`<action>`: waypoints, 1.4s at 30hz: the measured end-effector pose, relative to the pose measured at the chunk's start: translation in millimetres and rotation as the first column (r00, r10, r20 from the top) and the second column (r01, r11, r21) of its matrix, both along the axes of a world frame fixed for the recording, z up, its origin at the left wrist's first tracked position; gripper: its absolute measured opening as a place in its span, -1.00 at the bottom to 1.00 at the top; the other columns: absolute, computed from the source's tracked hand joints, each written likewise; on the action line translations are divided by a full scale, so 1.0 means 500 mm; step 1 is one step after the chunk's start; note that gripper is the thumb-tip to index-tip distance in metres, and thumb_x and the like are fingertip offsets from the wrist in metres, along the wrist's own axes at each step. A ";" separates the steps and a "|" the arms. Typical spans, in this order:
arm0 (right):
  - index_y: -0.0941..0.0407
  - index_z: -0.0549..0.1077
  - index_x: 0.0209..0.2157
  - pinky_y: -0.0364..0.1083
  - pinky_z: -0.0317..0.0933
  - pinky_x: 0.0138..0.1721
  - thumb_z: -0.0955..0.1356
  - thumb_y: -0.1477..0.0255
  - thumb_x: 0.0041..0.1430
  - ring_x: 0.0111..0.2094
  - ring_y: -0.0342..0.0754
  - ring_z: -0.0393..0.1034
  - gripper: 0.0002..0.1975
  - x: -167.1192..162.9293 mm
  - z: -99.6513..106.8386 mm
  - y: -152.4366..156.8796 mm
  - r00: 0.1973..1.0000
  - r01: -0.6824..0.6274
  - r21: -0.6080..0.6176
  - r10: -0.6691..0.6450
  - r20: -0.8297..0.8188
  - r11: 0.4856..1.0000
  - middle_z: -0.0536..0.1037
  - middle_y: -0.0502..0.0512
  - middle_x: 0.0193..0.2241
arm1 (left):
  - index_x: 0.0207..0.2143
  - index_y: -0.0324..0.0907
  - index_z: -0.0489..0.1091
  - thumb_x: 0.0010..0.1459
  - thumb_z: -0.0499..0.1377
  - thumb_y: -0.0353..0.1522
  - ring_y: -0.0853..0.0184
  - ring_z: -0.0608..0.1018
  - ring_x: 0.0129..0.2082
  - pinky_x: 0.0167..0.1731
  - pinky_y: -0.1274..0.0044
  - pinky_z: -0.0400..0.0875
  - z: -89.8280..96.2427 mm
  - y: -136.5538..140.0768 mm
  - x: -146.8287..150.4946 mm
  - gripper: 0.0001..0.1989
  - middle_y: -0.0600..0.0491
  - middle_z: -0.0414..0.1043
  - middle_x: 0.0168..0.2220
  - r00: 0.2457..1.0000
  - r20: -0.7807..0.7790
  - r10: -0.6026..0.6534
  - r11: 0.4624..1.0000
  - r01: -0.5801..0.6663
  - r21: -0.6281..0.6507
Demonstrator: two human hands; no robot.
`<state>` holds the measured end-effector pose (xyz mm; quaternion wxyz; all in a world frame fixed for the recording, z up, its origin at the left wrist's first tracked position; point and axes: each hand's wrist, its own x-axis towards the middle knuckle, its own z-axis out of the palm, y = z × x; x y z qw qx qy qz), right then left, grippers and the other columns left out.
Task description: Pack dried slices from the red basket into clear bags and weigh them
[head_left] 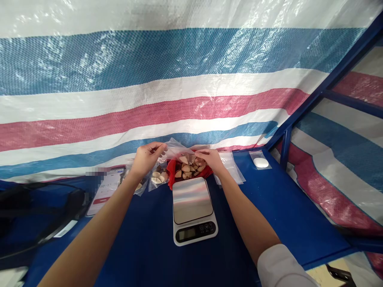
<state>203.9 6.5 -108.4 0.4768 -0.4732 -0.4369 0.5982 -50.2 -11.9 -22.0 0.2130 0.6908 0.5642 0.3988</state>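
A clear plastic bag (pixel 177 150) is stretched between my two hands, above a red bag (pixel 171 172) full of dried brown-and-cream slices (pixel 188 169). My left hand (pixel 147 157) pinches the bag's left end, with the thumb against the fingers. At its other end my right hand (pixel 210 158) holds the plastic between closed fingertips. In front of the red bag lies a white kitchen scale (pixel 193 205) with a bare steel top; its display shows no digits I can read.
Filled clear bags (pixel 158 175) lie left of the red bag, near a phone (pixel 106 191). Flat clear bags (pixel 231 167) lie to the right. Farther right is a white oval object (pixel 261 162) on a small bag. Striped sheeting (pixel 167 107) walls the blue table (pixel 269 207); cables lie left.
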 end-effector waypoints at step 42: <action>0.06 0.67 -0.23 -0.02 0.51 -0.20 0.46 0.25 0.08 -0.29 -0.01 0.56 -0.75 -0.007 0.006 0.001 0.984 -0.128 0.197 0.100 0.144 0.972 0.69 0.07 -0.24 | -0.32 -0.17 0.56 0.15 0.21 0.12 0.24 0.61 -0.43 -0.38 0.48 0.48 0.009 0.004 0.001 -0.48 -0.02 0.60 -0.44 0.996 0.043 -0.076 0.997 0.077 -0.021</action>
